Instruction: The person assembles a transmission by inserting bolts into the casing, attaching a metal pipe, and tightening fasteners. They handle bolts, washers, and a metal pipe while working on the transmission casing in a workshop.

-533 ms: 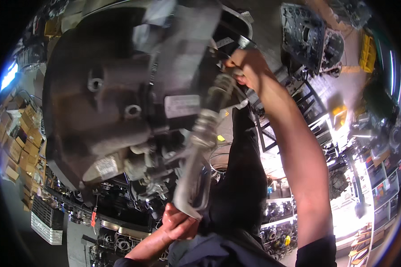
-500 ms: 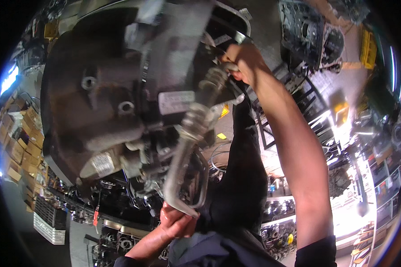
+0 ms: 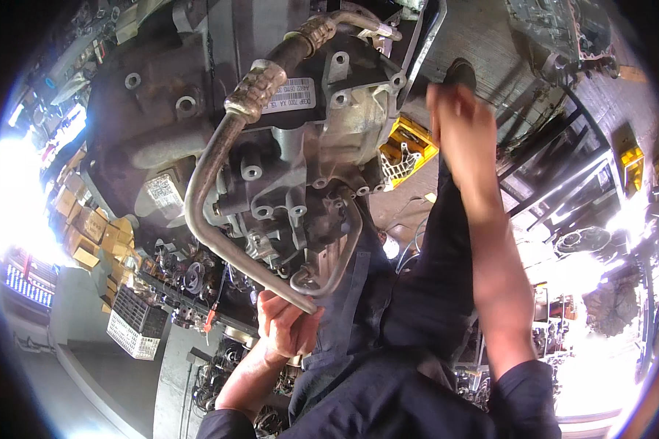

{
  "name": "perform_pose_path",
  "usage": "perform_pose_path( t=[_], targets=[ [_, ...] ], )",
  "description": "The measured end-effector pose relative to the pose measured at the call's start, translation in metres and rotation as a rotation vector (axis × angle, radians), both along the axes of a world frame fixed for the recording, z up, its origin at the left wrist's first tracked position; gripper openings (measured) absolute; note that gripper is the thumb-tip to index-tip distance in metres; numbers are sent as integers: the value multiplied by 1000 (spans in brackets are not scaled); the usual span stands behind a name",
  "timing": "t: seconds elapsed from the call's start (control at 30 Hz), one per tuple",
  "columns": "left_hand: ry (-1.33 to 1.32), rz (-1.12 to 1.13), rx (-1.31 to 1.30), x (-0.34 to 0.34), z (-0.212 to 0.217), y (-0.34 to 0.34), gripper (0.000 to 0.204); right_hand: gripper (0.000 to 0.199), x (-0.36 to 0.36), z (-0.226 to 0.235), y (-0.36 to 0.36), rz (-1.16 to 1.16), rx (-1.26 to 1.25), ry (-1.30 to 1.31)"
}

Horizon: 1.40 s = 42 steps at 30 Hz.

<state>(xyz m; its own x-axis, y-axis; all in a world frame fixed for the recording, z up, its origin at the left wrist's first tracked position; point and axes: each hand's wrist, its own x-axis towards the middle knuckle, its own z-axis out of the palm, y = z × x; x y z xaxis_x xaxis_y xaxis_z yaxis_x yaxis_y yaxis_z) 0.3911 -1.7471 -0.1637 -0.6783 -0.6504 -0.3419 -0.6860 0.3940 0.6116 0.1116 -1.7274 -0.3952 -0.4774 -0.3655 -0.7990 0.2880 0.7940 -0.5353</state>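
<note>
My left hand [image 3: 287, 327] is closed around the lower end of a bent metal pipe with a crimped hose section [image 3: 231, 135]. The pipe rises in a wide curve, and its dark hose part sits between two ribbed collars. Its far end lies over a large dark gearbox-like casting [image 3: 176, 51]. A thinner bent metal tube [image 3: 356, 227] shows beside the pipe, close to my left fingers. My right hand [image 3: 463, 128] is in the air to the right of the casting, apart from the pipe. Motion smears its fingers, so I cannot tell what they hold, if anything.
A yellow bin [image 3: 417, 132] with a pale bracket stands on the floor beyond the casting. To the right is a black metal frame [image 3: 564, 164], with another engine part [image 3: 556, 29] behind it. A white crate [image 3: 135, 325] and cardboard boxes [image 3: 95, 227] are at left.
My right hand has come away from the pipe's far end and moved right. The pipe has swung leftward over the casting, still in my left hand. The view has shifted.
</note>
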Motion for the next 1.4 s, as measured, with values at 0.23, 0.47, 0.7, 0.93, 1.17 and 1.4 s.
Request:
perform_pose_path(
  t=[0.23,0.47,0.7,0.93,1.17,1.4],
  targets=[
    [94,-50,-10,-5,-8,-11,27,30,78,97,16,601,-33,-228],
    [225,-100,53,-12,21,-30,29,27,89,114,10,709,45,-351],
    [245,-57,-23,6,1,-20,40,28,102,106,9,562,-10,-234],
    [229,-109,-13,10,3,-15,35,28,114,105,27,479,67,-339],
    [136,-74,14,19,7,-15,33,27,132,101,35,445,109,-265],
    [86,-43,-41,20,9,-18,40,11,133,95,47,302,4,-163]
  ],
)
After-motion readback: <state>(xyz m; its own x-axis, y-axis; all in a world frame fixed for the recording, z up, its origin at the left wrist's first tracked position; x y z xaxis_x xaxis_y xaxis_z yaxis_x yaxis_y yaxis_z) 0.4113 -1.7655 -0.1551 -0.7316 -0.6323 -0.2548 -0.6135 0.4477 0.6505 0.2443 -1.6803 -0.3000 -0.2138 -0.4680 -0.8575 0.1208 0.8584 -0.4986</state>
